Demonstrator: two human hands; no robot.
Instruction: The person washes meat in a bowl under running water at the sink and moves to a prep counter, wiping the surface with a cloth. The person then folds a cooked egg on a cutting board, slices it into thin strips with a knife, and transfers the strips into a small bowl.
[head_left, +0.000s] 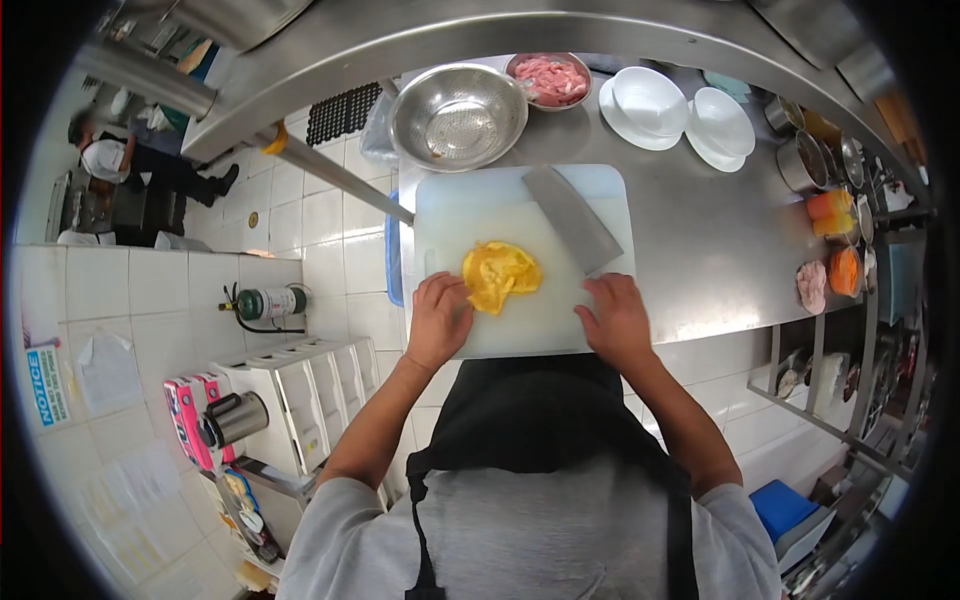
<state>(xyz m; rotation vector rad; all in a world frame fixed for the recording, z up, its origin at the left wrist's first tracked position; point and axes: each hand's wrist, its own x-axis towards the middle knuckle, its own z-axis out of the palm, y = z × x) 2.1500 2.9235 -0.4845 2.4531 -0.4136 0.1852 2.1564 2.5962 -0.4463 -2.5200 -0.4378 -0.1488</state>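
Note:
A folded yellow sheet of cooked egg, like an omelette [500, 275], lies on the left half of a white cutting board [480, 205]. My left hand [441, 318] is at its left edge, palm down, with curled fingers gripping that edge. On the right half of the board is a broad grey cleaver [572, 218], lying at a slant; its blade shows, but no handle is visible. Close to the blade's near end, my right hand [617, 318] hovers over the board's right edge, thumb and forefinger apart, slightly blurred.
Behind the board stand a metal colander [459, 117] and a bowl of raw meat [549, 80]. White bowls [650, 102] sit on plates farther right. Pots [803, 160] and orange food [845, 271] line the right side. A metal post [340, 168] rises at left; a shelf edge [560, 30] crosses above.

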